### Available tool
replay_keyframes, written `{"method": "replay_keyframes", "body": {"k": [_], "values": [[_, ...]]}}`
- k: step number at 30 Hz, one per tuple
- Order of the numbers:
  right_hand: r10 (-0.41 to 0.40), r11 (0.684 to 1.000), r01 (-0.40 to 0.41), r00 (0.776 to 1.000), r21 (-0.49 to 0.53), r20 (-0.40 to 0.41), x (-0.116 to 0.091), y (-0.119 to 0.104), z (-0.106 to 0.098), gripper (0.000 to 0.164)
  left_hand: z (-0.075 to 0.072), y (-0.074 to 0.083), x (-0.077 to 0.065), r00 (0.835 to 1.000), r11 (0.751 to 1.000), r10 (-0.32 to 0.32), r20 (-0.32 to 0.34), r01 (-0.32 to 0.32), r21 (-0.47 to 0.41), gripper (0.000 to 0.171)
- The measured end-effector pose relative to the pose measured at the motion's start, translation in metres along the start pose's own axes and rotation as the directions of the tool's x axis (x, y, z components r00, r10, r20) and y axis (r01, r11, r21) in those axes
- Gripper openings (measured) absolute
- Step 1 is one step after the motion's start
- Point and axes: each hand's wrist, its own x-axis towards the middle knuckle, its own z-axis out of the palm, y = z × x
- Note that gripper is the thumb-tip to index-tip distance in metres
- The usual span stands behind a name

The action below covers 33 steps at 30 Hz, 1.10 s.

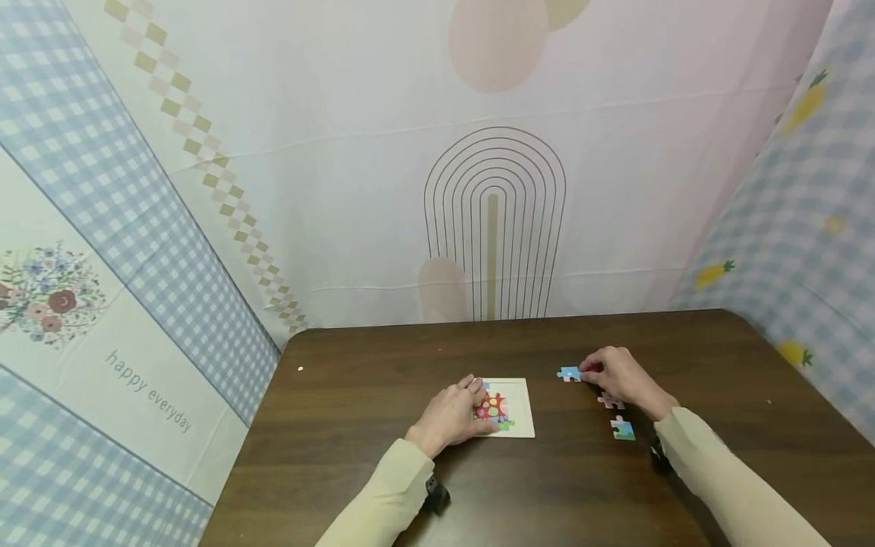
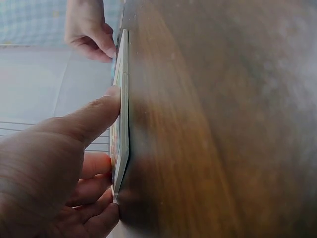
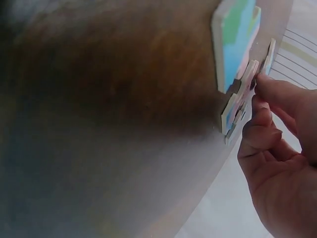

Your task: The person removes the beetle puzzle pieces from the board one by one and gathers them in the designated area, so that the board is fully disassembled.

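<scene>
A white-framed puzzle board (image 1: 521,410) lies on the table with a red, dotted picture (image 1: 491,407) partly filled in at its left side. My left hand (image 1: 451,414) holds the board, its thumb (image 2: 101,111) on the near edge and the other fingers at the left side, covering part of the picture. Farther right, my right hand (image 1: 618,376) pinches the right edge of a light-blue puzzle piece (image 1: 569,374), which is close to the tabletop. Below that hand lie a pinkish puzzle piece (image 1: 611,400), partly hidden, and a blue-and-green puzzle piece (image 1: 623,428).
The dark wooden table (image 1: 362,395) reaches back to a pale printed cloth (image 1: 369,228). A small white bit (image 1: 300,368) lies near the table's left edge. Checked cloths hang at both sides.
</scene>
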Motion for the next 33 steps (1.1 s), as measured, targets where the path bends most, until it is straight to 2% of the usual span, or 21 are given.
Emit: {"method": "replay_keyframes", "body": {"k": [6, 13, 18, 20, 23, 27, 30, 33], "values": [[0.024, 1.0, -0.024, 1.0, -0.015, 0.017, 0.003, -0.002, -0.001, 0.012, 0.0, 0.0, 0.0, 1.0, 1.0, 0.0, -0.003, 0.0, 0.002, 0.075], [0.074, 0.997, -0.076, 0.993, 0.02, 0.097, 0.011, -0.005, 0.002, 0.031, 0.001, -0.002, 0.003, 1.0, 1.0, -0.018, -0.005, 0.017, -0.008, 0.076], [0.079, 0.996, -0.082, 0.992, 0.025, 0.102, 0.013, -0.001, 0.001, 0.029, 0.001, -0.001, 0.005, 1.0, 0.999, -0.027, -0.016, 0.027, -0.025, 0.076], [0.07, 0.997, -0.072, 0.995, 0.021, 0.077, 0.012, 0.0, -0.003, 0.032, 0.001, -0.001, 0.005, 0.999, 0.999, -0.028, -0.018, 0.027, -0.032, 0.076], [0.039, 0.999, -0.039, 0.999, 0.003, -0.02, 0.011, -0.001, -0.013, 0.035, 0.002, 0.0, 0.006, 0.999, 0.999, -0.029, -0.016, 0.028, -0.036, 0.076], [0.029, 1.0, -0.031, 0.987, -0.006, -0.157, 0.008, -0.009, -0.027, 0.032, 0.002, 0.0, 0.007, 0.999, 0.998, -0.039, -0.017, 0.038, -0.047, 0.076], [0.027, 1.0, -0.027, 0.983, 0.0, -0.183, 0.005, -0.02, -0.028, 0.028, 0.002, 0.0, 0.006, 0.998, 0.997, -0.052, -0.021, 0.05, -0.06, 0.076], [0.02, 1.0, -0.018, 0.984, 0.013, -0.175, 0.002, -0.033, -0.022, 0.025, 0.001, 0.001, 0.005, 0.998, 0.996, -0.054, -0.025, 0.052, -0.065, 0.076]]}}
